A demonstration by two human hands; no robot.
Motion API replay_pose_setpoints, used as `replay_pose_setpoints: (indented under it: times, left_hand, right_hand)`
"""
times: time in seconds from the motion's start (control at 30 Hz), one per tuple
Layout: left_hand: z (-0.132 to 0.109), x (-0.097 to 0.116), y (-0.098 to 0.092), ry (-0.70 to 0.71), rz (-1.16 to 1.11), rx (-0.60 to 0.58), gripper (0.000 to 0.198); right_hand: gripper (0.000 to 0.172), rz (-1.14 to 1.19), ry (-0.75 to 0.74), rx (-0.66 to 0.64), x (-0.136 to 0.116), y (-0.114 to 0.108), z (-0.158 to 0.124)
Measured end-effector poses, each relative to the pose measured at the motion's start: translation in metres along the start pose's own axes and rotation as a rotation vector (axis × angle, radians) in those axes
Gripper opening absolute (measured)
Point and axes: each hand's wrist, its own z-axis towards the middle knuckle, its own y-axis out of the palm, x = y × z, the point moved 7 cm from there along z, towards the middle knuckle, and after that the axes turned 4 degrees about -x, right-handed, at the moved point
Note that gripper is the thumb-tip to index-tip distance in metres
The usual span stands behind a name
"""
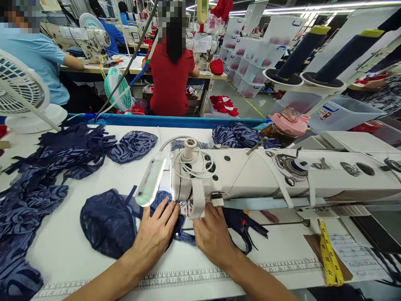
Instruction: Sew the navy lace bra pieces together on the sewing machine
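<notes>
A navy lace bra piece [108,223] lies at the sewing machine [250,171], one rounded cup spread on the table to the left of the needle area. My left hand [156,228] rests on its fabric with fingers stretched out, pressing it flat just left of the presser foot. On the other side, my right hand [213,236] is closed with curled fingers on the navy fabric edge; the fingertips are partly hidden under the machine head. Dark straps [244,225] trail out to the right of this hand. The needle itself is hidden.
Navy lace pieces [28,225] pile up at left; a single cup [133,146] lies behind. A lit lamp [151,182] hangs near my left hand. A printed ruler [188,276] runs along the front edge; a yellow tape measure [328,255] lies right. Co-workers sit beyond the table.
</notes>
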Motion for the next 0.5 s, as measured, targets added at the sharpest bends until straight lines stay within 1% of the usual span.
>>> replay_pose_setpoints:
  times: [0.17, 0.3, 0.37, 0.43, 0.5]
  left_hand:
    - [0.0017, 0.0011, 0.0003, 0.032, 0.036, -0.021, 0.039]
    - [-0.0002, 0.0006, 0.0026, 0.028, 0.024, -0.02, 0.04]
    - [-0.0008, 0.0002, 0.0037, 0.025, 0.023, -0.026, 0.041]
    - [-0.0006, -0.0002, 0.0042, 0.023, 0.023, -0.039, 0.041]
    - [0.0001, -0.0005, 0.004, 0.023, 0.023, -0.048, 0.04]
  right_hand:
    - [0.024, 0.018, -0.001, 0.013, 0.002, 0.0015, -0.0009]
    - [0.021, 0.03, 0.042, -0.038, 0.0063, 0.0076, -0.0023]
    - [0.021, 0.051, 0.05, -0.042, 0.0073, 0.0091, -0.0026]
    - [0.021, 0.08, 0.055, 0.004, 0.0081, 0.0066, -0.0027]
    - [0.018, 0.112, 0.057, 0.079, 0.0094, 0.0015, -0.0029]
